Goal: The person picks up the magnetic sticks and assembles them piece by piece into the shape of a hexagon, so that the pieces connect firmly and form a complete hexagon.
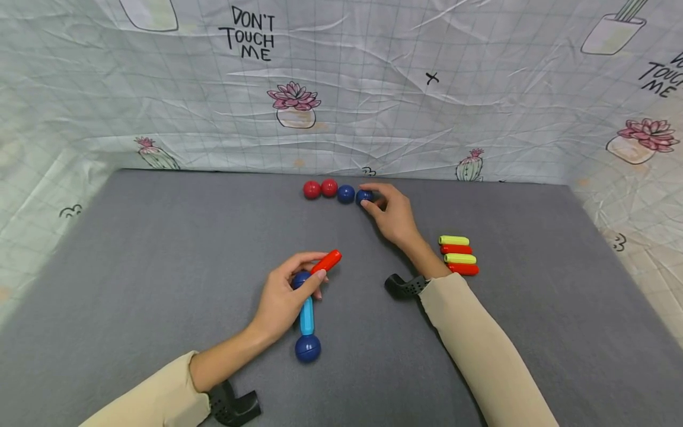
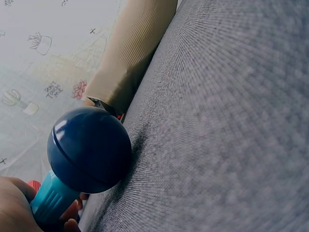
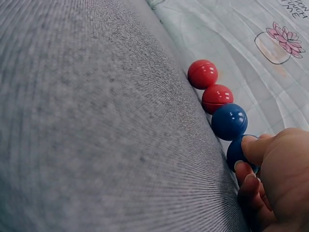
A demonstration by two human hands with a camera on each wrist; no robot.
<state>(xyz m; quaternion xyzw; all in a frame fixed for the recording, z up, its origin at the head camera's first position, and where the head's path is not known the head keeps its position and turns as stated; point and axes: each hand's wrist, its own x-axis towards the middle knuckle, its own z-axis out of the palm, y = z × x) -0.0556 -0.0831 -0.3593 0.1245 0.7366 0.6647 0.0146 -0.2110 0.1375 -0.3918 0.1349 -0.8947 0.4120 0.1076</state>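
In the head view my left hand point(image 1: 288, 293) grips a joined toy piece. It has a light blue rod point(image 1: 306, 317) with a dark blue ball point(image 1: 308, 349) at its near end and another blue ball point(image 1: 300, 280) partly hidden under the fingers. A red rod point(image 1: 326, 261) slants up to the right from the upper ball, between thumb and fingers. My right hand point(image 1: 395, 216) pinches a blue ball point(image 3: 239, 153) at the right end of a row along the back. Beside it sit a second blue ball point(image 1: 345, 194) and two red balls point(image 1: 329, 188).
Right of the right forearm, two yellow-green rods point(image 1: 454, 240) and two red rods point(image 1: 463, 270) lie stacked alternately on the grey table point(image 1: 160, 255). A patterned cloth point(image 1: 373, 107) rises behind the table's back edge. Both wrists carry black straps point(image 1: 404, 286).
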